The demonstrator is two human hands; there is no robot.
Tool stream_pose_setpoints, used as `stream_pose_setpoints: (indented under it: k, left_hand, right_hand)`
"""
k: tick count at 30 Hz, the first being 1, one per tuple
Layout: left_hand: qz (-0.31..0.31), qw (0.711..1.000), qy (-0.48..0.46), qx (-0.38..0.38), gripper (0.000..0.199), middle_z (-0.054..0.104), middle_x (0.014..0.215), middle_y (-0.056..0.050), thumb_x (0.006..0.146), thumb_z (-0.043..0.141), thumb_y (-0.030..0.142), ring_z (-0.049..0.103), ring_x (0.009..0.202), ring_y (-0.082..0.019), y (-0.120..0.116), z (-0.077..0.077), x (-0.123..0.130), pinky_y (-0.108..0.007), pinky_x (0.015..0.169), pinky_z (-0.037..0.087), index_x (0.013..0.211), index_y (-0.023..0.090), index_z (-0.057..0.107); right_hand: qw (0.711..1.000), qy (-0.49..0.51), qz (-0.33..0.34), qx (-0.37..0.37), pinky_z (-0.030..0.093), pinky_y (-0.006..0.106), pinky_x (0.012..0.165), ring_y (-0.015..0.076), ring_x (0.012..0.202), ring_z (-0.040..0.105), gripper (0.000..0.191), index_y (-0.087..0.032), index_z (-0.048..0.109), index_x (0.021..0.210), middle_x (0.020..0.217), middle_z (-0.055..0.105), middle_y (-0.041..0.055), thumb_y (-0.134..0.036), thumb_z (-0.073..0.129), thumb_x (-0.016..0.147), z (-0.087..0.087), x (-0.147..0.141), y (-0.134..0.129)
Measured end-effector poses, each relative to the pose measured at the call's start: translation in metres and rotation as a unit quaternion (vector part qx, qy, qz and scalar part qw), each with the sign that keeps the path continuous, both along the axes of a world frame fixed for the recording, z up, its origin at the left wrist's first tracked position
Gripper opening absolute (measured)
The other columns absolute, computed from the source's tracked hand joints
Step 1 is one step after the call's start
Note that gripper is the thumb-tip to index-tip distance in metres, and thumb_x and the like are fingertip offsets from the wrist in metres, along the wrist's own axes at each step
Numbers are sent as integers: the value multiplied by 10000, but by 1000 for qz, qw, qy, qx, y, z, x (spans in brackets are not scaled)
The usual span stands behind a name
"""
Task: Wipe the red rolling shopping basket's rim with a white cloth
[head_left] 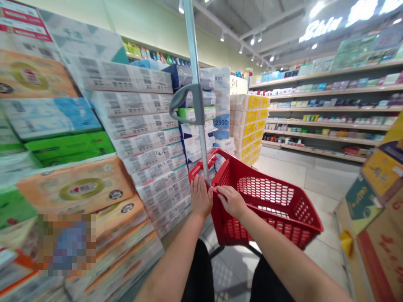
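Observation:
My left hand [202, 199] rests against the red push handle [197, 170] of a shopping cart, its fingers over the bar beside an upright metal pole [203, 147]. A grey looped grip [185, 102] is fixed to that pole higher up. On the near corner of the red plastic shopping cart [266, 188], my right hand [232, 201] is closed over the rim, fingers bent. The cart's perforated basket points away to the right. Part of the left fingers' underside is hidden.
Stacked tissue packs [145, 102] rise close on the left, with orange packs [78, 182] nearer me. Yellow-sided packs [252, 126] stand beyond the cart. Cartons [365, 201] line the right side. Long shelves of goods [321, 107] run across the back, past the tiled floor [283, 161].

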State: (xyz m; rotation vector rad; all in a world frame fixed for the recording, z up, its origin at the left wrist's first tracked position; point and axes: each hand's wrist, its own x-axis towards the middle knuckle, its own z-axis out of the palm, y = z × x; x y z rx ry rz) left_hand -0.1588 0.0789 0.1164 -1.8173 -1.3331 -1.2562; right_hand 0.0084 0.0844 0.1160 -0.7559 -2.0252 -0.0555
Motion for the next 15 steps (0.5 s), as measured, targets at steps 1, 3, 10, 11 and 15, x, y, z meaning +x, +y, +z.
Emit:
stream_pose_setpoints:
  k: [1,3,10,11,15]
  left_hand:
    - [10,1000,4,1,553,451,1389,-209,923,424,311,280,1386,-291,3,1,1,-520,1116,275,1401,58,306]
    - [21,1000,7,16,495,539,1293,-205,927,415,305,344,1350,-286,7,0,1,-516,1109,286,1350,49,378]
    - [12,999,-23,30,358,605,1161,-156,915,392,223,431,1266,-262,10,-5,0,-496,1097,297,1234,99,495]
    - [14,999,-23,28,357,604,1158,-157,910,401,224,430,1263,-266,10,-5,1,-501,1096,295,1230,98,495]
    - [30,998,-28,38,344,610,1123,-156,899,415,208,433,1248,-270,12,-9,5,-500,1086,300,1212,94,499]
  right_hand:
    - [1000,12,-4,-4,513,385,936,199,1054,593,360,-221,569,1253,1137,647,97,-199,455,912,1,-2,0]
    - [1000,1,14,12,494,406,966,212,1116,567,393,-220,540,1288,1196,622,103,-193,465,903,5,-6,-2]
    - [999,25,15,21,481,384,987,192,1127,560,413,-217,536,1295,1201,621,87,-144,410,908,4,-13,2]
    - [1000,25,2,19,488,384,974,195,1102,570,403,-204,545,1284,1174,632,95,-145,401,912,2,-12,4]
    - [995,-70,30,65,442,431,1021,238,1220,485,455,-148,461,1357,1312,542,128,-126,364,914,-1,-7,5]
